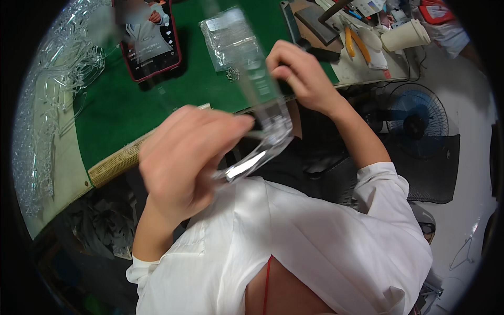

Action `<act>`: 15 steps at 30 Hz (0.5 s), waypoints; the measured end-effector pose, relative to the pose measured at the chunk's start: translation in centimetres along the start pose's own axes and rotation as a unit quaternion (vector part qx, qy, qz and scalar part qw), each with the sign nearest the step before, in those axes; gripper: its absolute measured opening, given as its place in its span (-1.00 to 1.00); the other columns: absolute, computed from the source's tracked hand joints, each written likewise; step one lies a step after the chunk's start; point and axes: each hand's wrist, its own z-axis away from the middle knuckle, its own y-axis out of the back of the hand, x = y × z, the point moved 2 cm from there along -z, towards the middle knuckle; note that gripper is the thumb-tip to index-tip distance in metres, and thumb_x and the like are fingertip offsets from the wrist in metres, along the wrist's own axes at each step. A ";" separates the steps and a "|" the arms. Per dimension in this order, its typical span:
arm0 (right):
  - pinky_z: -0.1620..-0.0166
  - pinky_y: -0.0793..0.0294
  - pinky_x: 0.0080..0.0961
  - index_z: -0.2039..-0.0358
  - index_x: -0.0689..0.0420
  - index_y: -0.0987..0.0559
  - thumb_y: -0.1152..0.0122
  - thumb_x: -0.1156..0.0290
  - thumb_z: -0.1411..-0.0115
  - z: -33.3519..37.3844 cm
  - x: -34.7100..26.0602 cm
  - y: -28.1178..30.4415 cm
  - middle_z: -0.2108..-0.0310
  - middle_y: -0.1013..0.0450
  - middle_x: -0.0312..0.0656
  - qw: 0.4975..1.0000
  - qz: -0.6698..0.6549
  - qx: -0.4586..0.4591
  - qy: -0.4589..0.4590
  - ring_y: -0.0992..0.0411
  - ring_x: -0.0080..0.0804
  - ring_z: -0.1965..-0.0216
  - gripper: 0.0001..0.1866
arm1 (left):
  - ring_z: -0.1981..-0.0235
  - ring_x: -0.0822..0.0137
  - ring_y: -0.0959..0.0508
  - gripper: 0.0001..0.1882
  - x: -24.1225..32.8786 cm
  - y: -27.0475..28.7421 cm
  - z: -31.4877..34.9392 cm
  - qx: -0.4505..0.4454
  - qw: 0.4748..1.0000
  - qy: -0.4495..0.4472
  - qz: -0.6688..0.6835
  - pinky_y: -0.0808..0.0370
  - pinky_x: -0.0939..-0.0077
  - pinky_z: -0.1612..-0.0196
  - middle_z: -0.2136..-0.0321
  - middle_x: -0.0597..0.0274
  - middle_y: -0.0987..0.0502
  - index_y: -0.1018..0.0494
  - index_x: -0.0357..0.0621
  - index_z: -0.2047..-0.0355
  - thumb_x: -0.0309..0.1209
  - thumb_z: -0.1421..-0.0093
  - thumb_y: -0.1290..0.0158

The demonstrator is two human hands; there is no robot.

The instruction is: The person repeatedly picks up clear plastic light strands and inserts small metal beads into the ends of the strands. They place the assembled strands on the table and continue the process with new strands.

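A clear plastic eyeglass frame hangs over the table's near edge, in front of my chest. My left hand, smeared by motion, is curled round one end of its front. One see-through temple stretches up toward my right hand, whose fingers are curled in with the thumb against them; the temple seems to be pinched there, though the contact is hard to make out. Beyond the frame lies a clear plastic bag on the green mat. Beside the bag is a little pile of tiny metal parts.
A phone in a red case lies at the upper left. Clear eyeglass frames are heaped on the far left. A yellow strip runs along the table edge. Orange-handled pliers, a paper cup and a fan are to the right.
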 end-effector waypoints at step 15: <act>0.40 -0.35 -0.59 0.44 0.22 -0.52 -0.29 0.36 -0.11 -0.7 -7.2 6.1 0.45 -0.40 -0.23 0.981 -0.052 0.072 0.171 -0.37 -0.44 0.45 -0.81 | 0.41 0.20 -0.60 -0.79 -2.6 -5.2 -0.9 -0.085 0.979 0.089 0.162 -0.49 0.49 0.34 0.43 0.03 -0.59 -0.48 -0.33 0.29 -0.76 -0.04 -0.01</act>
